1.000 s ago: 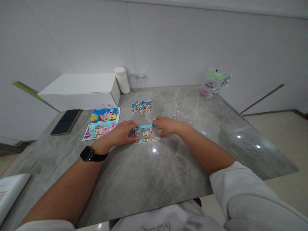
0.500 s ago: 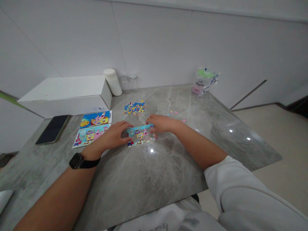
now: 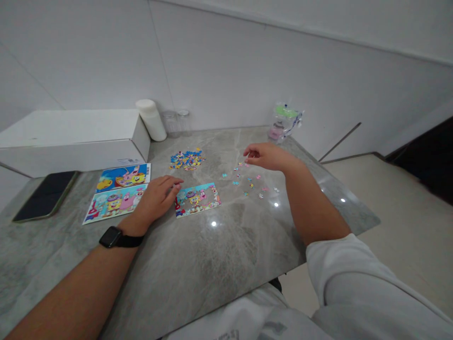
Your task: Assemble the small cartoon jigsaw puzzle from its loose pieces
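Note:
A partly assembled jigsaw puzzle (image 3: 179, 210) lies on the grey table, its cartoon picture showing bare gaps in the middle and right. My left hand (image 3: 157, 196) rests at the puzzle's left edge, fingers stretched and holding nothing. Over to the right, my right hand (image 3: 264, 156) hovers above scattered loose puzzle pieces (image 3: 235, 182). Its fingers are bent, with a gap to the thumb, and no piece shows in them. Behind the puzzle sits a heap of mixed puzzle pieces (image 3: 187, 159). A printed picture sheet (image 3: 106, 203) lies left of my left hand, partly covered by it.
A dark phone (image 3: 46, 194) lies at the far left. Along the wall stand a white box (image 3: 71, 141), a white bottle (image 3: 152, 120) and two clear glasses (image 3: 183, 122). A clear plastic bag (image 3: 285, 123) with pink and green contents sits at the back right.
My right hand has left the puzzle and moved right, over the loose pieces. My left hand has drawn slightly back to the puzzle's left edge. The view has shifted right.

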{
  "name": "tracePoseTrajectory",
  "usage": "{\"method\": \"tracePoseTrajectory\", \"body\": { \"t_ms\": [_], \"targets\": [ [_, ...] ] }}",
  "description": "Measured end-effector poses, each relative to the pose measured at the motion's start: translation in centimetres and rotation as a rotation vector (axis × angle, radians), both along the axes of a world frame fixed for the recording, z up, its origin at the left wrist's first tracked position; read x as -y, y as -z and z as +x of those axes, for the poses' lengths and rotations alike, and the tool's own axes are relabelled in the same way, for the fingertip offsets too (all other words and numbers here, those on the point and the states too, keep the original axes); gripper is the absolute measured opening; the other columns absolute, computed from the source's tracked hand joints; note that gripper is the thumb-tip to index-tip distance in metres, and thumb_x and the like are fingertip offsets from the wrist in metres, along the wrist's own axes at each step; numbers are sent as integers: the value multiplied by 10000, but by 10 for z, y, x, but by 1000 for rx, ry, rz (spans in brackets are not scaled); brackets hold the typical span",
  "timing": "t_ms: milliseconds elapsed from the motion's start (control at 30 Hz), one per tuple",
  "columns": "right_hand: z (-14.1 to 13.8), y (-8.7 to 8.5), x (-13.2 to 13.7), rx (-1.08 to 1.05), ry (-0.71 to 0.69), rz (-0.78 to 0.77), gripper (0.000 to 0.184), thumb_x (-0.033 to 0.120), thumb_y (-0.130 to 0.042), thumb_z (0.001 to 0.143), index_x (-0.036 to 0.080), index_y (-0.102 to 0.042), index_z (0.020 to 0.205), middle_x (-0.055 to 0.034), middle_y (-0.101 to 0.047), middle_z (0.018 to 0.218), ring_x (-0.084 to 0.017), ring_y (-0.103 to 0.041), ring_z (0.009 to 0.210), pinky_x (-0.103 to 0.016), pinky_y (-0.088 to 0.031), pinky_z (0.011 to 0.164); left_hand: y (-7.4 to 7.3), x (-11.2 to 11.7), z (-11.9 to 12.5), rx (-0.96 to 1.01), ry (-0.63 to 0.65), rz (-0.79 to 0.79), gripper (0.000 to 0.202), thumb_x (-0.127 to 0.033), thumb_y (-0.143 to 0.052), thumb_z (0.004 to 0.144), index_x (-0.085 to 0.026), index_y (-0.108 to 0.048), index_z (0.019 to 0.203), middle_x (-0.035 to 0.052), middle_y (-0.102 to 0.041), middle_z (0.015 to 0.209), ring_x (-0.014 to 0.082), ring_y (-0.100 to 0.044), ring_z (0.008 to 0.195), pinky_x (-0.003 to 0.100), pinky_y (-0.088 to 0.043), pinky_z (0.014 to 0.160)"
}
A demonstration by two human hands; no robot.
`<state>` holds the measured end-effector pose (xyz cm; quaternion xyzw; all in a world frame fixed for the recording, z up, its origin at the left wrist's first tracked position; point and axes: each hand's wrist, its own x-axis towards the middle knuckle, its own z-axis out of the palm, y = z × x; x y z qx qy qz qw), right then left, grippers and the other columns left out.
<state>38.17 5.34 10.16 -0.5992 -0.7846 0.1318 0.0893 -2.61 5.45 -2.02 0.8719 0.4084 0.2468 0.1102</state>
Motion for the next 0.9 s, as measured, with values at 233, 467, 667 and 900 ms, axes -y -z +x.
{"method": "tracePoseTrajectory", "body": {
  "t_ms": [233,467,667,900],
  "targets": [
    [50,44,29,156,115,-171,197,309,-695,932,223,-776,1089,-57,-807,1053,-191,-733,923,-277,-505,798,6,-4,-4,61,-36,-6,466,-491,-347,1102,-202,-700,1198,103,-727,1155,278,-671,1121,446,-512,1019],
    [45,75,47,122,19,-352,182,209,-703,833,212,-765,1005,-21,-797,940,-175,-721,843,-263,-486,736,5,-2,-3,65,-39,0,469,-471,-341,1107,-187,-704,1193,105,-730,1154,269,-671,1118,431,-510,1015],
    [32,81,53,218,26,-348,186,256,-782,795,209,-760,973,-36,-783,945,-185,-693,832,-273,-442,696,5,1,0,80,-38,31,466,-462,-352,1106,-179,-715,1174,112,-736,1134,278,-674,1096,443,-513,994],
    [33,84,60,190,-27,-347,108,191,-724,793,208,-737,899,-49,-771,931,-190,-674,831,-281,-442,715,6,1,0,107,-31,49,425,-433,-375,1111,-191,-718,1179,100,-743,1126,268,-678,1084,436,-513,981]
  ]
}}
